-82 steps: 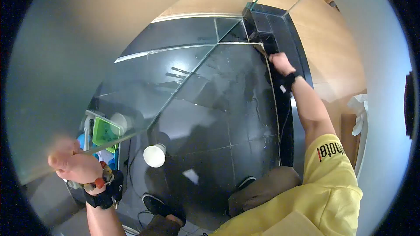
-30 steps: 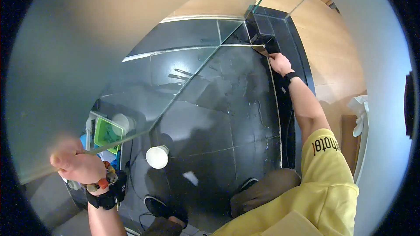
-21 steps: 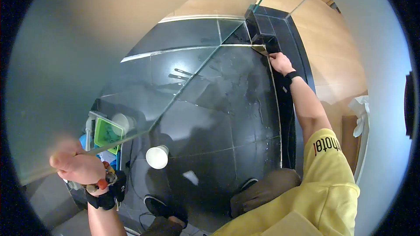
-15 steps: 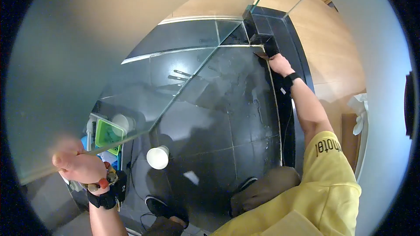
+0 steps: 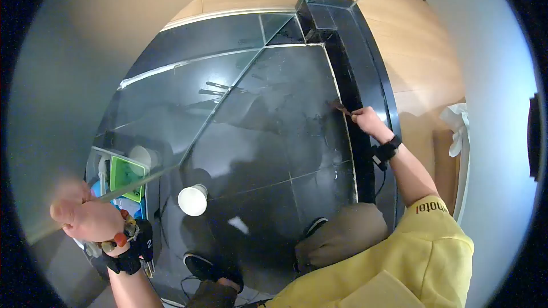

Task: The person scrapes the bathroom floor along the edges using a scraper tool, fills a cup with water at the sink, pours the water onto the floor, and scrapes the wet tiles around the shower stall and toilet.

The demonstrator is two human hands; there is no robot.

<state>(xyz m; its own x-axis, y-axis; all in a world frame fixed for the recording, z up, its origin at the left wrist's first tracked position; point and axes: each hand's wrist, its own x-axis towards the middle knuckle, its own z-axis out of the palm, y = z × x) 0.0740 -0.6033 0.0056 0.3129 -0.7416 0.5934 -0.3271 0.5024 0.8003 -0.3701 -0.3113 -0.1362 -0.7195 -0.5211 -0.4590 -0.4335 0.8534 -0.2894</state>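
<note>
My right hand is closed round a small flat tool that looks like a scraper. Its brownish blade rests on or just above the white seam where the dark tiled floor meets the black channel. Blade detail is too small to make out. My left hand grips the edge of a glass panel, with the fingers partly seen blurred through it. Beneath that hand stands a grey caddy holding a green tray and blue items.
A white cup stands on the floor tiles near my feet, with a white scrap beside it. Two slim dark tools lie beyond the glass. A black raised ledge runs along the right; crumpled white paper hangs farther out.
My right hand has drawn the scraper toward me along the white seam, away from the far corner. The left hand keeps its hold on the glass. My view has shifted slightly.
</note>
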